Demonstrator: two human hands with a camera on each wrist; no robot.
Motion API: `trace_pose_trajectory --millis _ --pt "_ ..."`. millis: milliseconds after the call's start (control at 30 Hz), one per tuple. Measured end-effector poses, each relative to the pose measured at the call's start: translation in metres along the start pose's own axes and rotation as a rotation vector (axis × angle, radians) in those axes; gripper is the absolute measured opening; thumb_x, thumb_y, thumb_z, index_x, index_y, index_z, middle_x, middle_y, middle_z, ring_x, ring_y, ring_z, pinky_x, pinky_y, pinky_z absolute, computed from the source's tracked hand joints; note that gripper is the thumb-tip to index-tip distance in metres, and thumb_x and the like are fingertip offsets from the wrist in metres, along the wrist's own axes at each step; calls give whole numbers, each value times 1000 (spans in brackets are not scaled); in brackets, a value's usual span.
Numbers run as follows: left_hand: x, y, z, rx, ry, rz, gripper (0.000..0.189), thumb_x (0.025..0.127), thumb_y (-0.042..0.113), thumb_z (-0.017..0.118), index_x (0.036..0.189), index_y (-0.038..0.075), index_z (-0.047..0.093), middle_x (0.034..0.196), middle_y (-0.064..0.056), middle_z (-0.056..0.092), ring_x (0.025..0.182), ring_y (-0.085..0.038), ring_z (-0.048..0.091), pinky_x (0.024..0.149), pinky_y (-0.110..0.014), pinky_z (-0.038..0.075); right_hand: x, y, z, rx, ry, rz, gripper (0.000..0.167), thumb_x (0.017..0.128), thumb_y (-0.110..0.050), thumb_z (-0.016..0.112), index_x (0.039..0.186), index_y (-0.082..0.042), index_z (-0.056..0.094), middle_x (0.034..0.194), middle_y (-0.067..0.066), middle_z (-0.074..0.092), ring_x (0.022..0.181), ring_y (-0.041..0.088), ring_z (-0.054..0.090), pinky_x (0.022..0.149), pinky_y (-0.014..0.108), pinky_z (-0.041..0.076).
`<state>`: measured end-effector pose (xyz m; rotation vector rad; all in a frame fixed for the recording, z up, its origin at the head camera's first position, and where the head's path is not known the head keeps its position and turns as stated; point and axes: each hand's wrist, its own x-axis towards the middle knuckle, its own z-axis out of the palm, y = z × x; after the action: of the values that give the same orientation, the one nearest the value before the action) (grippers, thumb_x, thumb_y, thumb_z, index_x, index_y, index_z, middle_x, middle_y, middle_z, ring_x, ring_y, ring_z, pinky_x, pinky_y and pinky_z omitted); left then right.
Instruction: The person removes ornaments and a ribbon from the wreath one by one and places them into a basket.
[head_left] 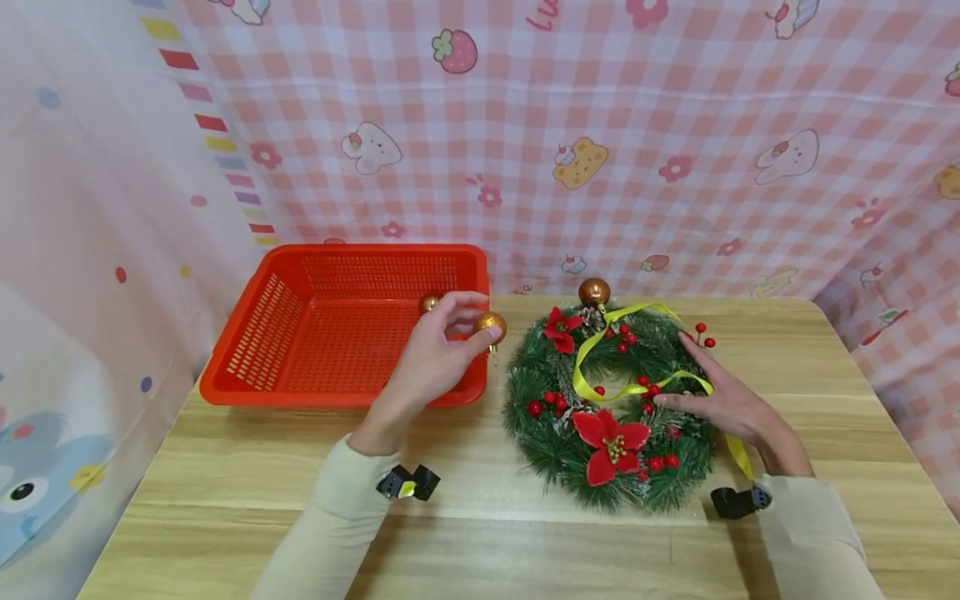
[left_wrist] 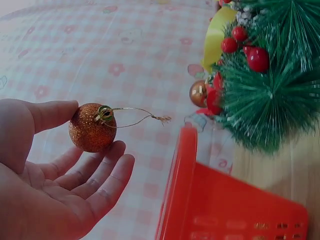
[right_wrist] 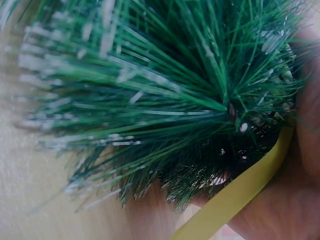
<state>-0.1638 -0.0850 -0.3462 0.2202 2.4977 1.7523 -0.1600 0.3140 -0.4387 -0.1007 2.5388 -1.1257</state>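
Between thumb and fingertips, my left hand (head_left: 435,358) pinches a glittery gold Christmas bauble (head_left: 491,326) over the red basket's right rim. The bauble's gold cap and thin hanging loop show in the left wrist view, where the loop dangles free (left_wrist: 132,109). My right hand (head_left: 738,408) grips the right side of a green Christmas wreath (head_left: 540,429), thumb toward the inner ring and fingers along the outer side. A yellow ribbon (head_left: 588,354) winds over the wreath and passes beneath that hand. Red poinsettias (head_left: 602,446) and red berries decorate the greenery.
The red plastic basket (head_left: 345,400) stands at the left of the wooden table (head_left: 480,533), with another bauble (head_left: 429,303) inside near its right wall. A shiny copper bauble (head_left: 594,292) sits at the wreath's far edge. Behind hangs a pink checked curtain (head_left: 480,125).
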Motion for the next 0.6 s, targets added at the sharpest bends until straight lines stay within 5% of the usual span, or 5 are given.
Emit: trace_pose_trajectory --millis 600 --pt "-2 -21 -39 66 65 -91 39 93 25 70 129 21 55 124 -2 63 115 -23 57 96 -43 49 0 1 0 -6 3 -13 106 88 -47 72 157 -40 -9 165 18 -9 144 57 -1 98 82 17"
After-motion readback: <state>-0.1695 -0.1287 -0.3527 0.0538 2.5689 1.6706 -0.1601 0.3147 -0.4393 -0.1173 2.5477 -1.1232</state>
